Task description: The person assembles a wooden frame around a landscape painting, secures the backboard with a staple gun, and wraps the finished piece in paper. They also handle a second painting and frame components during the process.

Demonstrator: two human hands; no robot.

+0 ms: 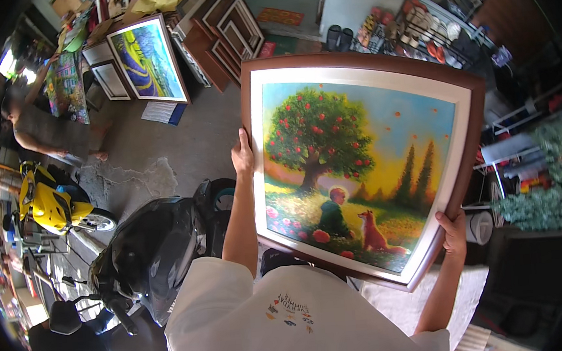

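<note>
"Framed painting (360, 176); where, and how gripped?"

"Before the chest; left hand (242, 157) clasping its left side, right hand (453, 230) its lower right side; I'd judge it stiff, moderately heavy, easily scratched; best held by the brown moulding (378, 63)."

"And around?"

"A black motorbike (152, 251) crowds the left; frames (207, 39) lean beyond; a bucket (478, 228), seemingly, sits at the dim right."

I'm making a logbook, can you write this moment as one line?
held: framed painting; left hand: gripping left side; right hand: gripping lower right side; nearby: black motorcycle
</note>
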